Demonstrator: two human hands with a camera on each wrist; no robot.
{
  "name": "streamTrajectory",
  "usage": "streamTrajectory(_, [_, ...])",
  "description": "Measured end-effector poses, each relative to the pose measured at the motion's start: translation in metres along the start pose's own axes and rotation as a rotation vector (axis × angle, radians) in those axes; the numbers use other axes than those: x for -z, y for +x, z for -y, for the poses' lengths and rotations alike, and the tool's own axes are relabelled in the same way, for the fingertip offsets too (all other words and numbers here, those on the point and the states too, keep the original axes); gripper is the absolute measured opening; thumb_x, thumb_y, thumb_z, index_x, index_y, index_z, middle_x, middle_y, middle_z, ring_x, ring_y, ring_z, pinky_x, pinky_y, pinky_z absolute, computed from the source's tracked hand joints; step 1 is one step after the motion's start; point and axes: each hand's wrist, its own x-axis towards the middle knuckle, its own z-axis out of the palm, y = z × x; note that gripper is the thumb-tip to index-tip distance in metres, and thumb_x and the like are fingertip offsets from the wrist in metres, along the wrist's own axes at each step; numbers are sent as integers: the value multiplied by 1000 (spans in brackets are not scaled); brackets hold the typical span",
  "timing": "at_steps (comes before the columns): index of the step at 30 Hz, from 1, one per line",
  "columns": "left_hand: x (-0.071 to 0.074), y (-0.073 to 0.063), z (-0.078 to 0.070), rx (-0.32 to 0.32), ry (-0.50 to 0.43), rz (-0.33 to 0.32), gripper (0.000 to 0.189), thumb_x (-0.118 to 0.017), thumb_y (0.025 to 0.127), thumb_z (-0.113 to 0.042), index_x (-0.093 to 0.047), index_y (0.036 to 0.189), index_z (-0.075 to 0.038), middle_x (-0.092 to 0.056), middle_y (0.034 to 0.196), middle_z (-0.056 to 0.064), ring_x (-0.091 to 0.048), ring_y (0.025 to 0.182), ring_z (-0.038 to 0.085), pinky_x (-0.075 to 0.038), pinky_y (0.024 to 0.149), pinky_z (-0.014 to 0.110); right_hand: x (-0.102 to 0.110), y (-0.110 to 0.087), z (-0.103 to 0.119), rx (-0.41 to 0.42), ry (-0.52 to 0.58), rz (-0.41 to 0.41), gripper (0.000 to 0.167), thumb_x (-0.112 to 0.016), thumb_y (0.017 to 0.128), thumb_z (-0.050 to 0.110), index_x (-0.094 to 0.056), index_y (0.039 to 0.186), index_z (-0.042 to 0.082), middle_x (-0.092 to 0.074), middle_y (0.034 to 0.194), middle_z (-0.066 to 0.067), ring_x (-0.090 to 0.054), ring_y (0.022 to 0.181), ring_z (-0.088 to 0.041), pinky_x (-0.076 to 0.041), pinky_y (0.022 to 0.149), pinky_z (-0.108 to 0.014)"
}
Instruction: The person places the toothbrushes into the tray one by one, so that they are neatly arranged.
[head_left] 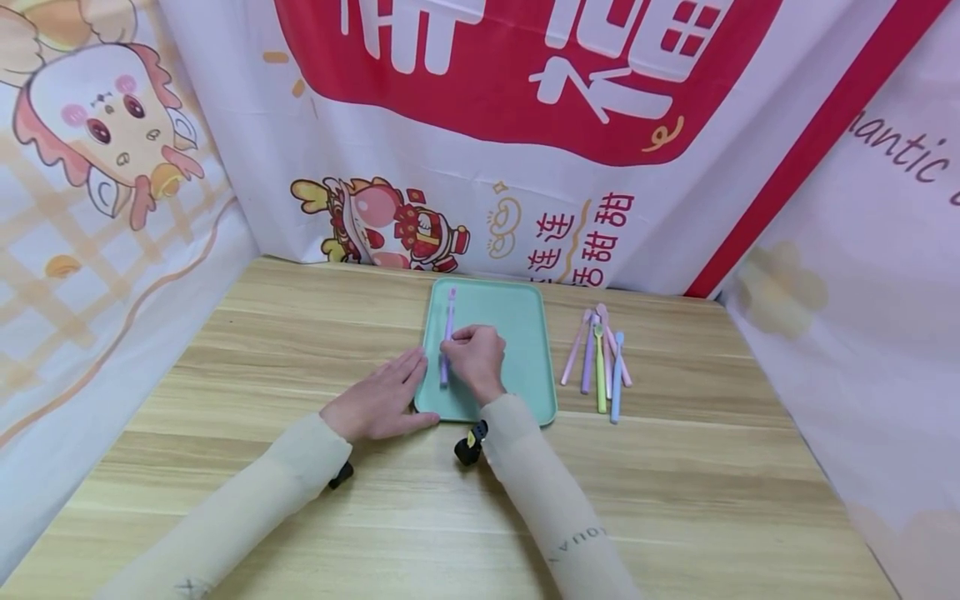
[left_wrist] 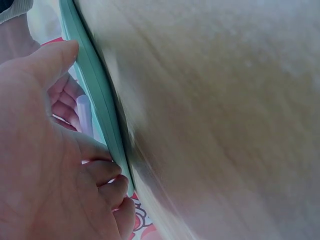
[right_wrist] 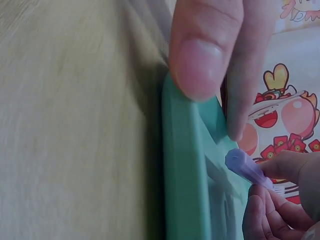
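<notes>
A purple toothbrush (head_left: 450, 312) lies lengthwise along the left part of a mint-green tray (head_left: 525, 358). My right hand (head_left: 480, 357) pinches its handle between thumb and fingers; the right wrist view shows the toothbrush (right_wrist: 246, 166) in that grip, with pale bristles beyond the fingers. Flat against the tray's left edge and near corner rests my left hand (head_left: 382, 400), fingers extended and thumb spread. From the left wrist view, its thumb and fingertips touch the tray's rim (left_wrist: 95, 80). The other fingers of my right hand are curled in.
Several toothbrushes in pink, purple, green (head_left: 600, 375) and blue (head_left: 617, 383) lie in a loose bunch right of the tray. Printed cloth (head_left: 480, 192) hangs behind and at both sides of the wooden table (head_left: 712, 467).
</notes>
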Motion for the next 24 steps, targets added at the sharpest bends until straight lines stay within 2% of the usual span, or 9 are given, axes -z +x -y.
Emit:
streamTrajectory(13, [2, 0, -1, 16, -14, 26, 97, -55, 104, -58, -20, 164, 10, -15, 175, 27, -18, 164, 43, -24, 133, 58, -10, -2, 3, -12, -94, 14, 6, -86, 86, 16, -85, 90, 13, -80, 88, -1, -71, 78, -12, -59, 66, -24])
streamTrajectory(24, [2, 1, 1, 12, -10, 30, 97, -55, 105, -58, -20, 163, 11, -16, 175, 27, -19, 163, 44, -24, 133, 58, -12, -3, 3, 30, -151, 12, 4, -85, 86, 15, -85, 86, 11, -80, 83, -2, -70, 71, -11, -58, 62, -23])
